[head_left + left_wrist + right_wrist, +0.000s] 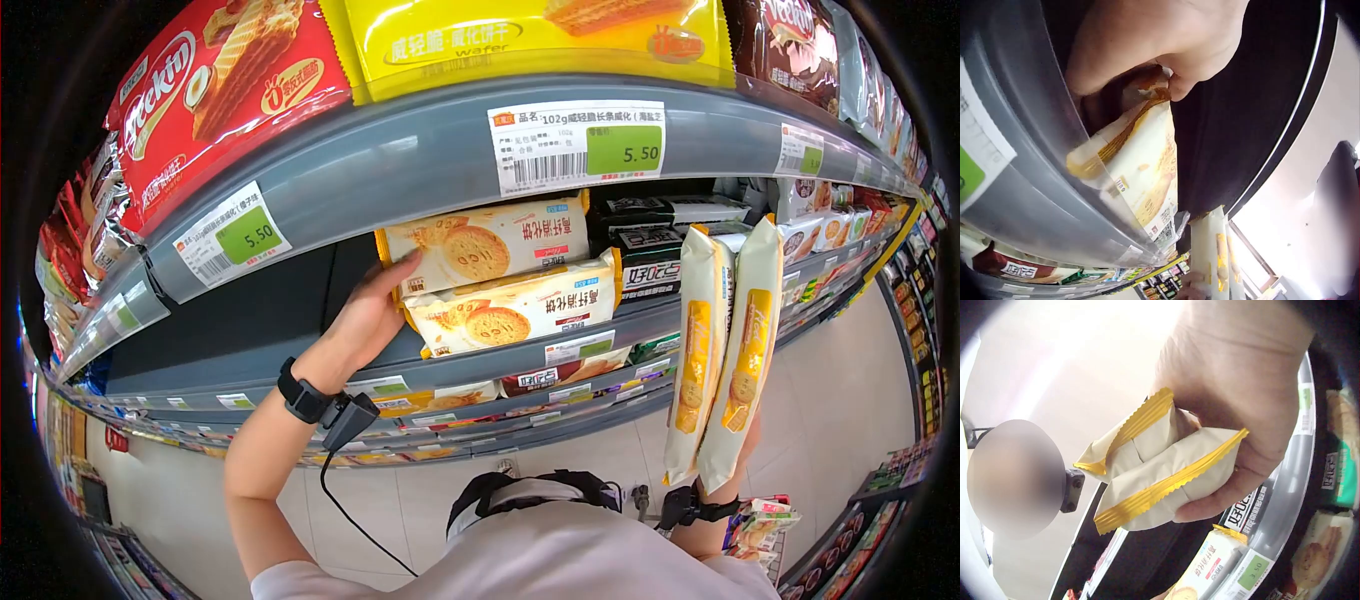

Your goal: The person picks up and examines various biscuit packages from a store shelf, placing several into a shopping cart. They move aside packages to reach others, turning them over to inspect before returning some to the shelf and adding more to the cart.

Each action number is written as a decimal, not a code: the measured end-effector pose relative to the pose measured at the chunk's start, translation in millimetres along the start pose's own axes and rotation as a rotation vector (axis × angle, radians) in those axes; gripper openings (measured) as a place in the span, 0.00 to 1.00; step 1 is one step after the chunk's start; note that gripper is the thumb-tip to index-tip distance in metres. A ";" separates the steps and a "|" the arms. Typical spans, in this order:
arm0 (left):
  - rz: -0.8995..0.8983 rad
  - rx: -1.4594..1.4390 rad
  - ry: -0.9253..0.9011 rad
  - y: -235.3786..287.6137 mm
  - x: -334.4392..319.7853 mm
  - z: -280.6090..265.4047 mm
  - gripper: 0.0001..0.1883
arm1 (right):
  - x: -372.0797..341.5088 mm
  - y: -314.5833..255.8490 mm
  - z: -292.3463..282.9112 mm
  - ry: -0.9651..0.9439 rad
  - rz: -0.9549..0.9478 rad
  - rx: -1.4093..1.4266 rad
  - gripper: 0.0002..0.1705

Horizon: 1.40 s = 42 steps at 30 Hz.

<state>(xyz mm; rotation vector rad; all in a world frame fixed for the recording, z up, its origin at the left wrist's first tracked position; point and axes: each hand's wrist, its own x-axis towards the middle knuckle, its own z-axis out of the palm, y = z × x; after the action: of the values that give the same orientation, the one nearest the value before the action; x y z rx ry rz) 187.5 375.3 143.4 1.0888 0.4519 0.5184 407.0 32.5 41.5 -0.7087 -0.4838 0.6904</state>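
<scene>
Two cream biscuit packets with yellow ends lie on the lower shelf: a rear packet [490,248] and a front packet [520,308]. My left hand [368,312] is at their left ends, its fingertips on the rear packet. In the left wrist view, the left hand's curled fingers pinch a packet's yellow crimped end [1160,94]. My right hand [1229,394] holds two more cream packets side by side, a left one [700,350] and a right one [742,350], upright in the head view. These packets hide most of that hand in the head view.
Above runs a grey shelf edge [390,155] with price tags, carrying red [230,100] and yellow wafer bags [540,40]. Dark packets [650,265] lie right of the biscuits. More stocked shelves continue below, over a tiled floor [810,400]. A cable [340,510] hangs from the left wrist camera.
</scene>
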 end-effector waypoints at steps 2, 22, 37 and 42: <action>0.013 0.095 0.037 -5.0 -3.3 1.1 0.26 | 0.3 -1.4 4.5 -0.001 -0.007 -0.014 0.34; 0.103 0.103 0.332 9.4 -10.1 -21.0 0.22 | -1.5 -0.2 14.1 0.046 -0.075 -0.059 0.25; 0.210 1.104 -0.033 109.6 62.9 -21.2 0.25 | -22.8 3.0 39.6 0.557 -0.120 0.007 0.24; 0.241 1.333 -0.107 99.7 110.5 58.1 0.27 | -24.4 4.6 22.0 0.577 -0.152 0.056 0.26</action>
<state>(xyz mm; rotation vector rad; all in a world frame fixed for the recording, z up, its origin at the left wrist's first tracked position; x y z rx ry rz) 291.9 437.0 247.3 2.4594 0.5764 0.3257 375.2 26.9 48.6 -0.7712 0.0133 0.3304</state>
